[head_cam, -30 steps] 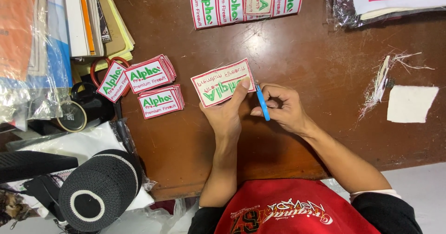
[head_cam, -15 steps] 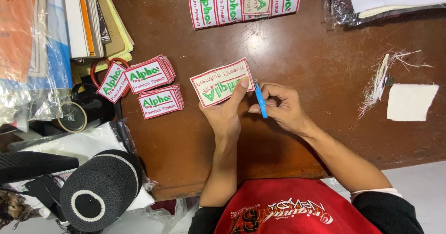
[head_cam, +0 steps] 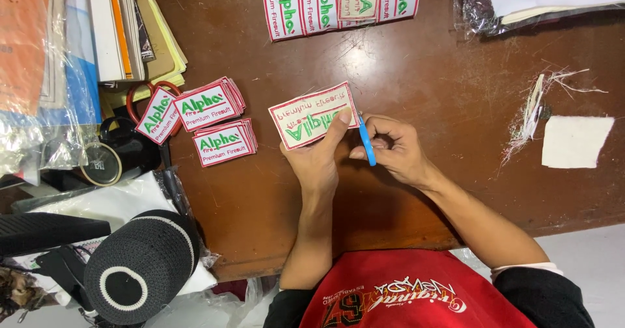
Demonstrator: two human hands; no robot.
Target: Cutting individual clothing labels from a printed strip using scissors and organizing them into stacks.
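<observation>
The left hand (head_cam: pixel 320 155) pinches a white embroidered patch (head_cam: pixel 312 115) with a red border, thumb pressed on its near edge, holding it just above the brown surface (head_cam: pixel 416 74). The right hand (head_cam: pixel 394 147) is closed around small blue-handled snips (head_cam: pixel 366 142), their tip at the patch's right end. Best handled, it seems, with short bites close along the border, the patch held taut and turned into the blades. The patch's long axis runs left to right, right end tilted away, lettering upside down to the person. Finished stacks (head_cam: pixel 218 123) lie well apart at left.
</observation>
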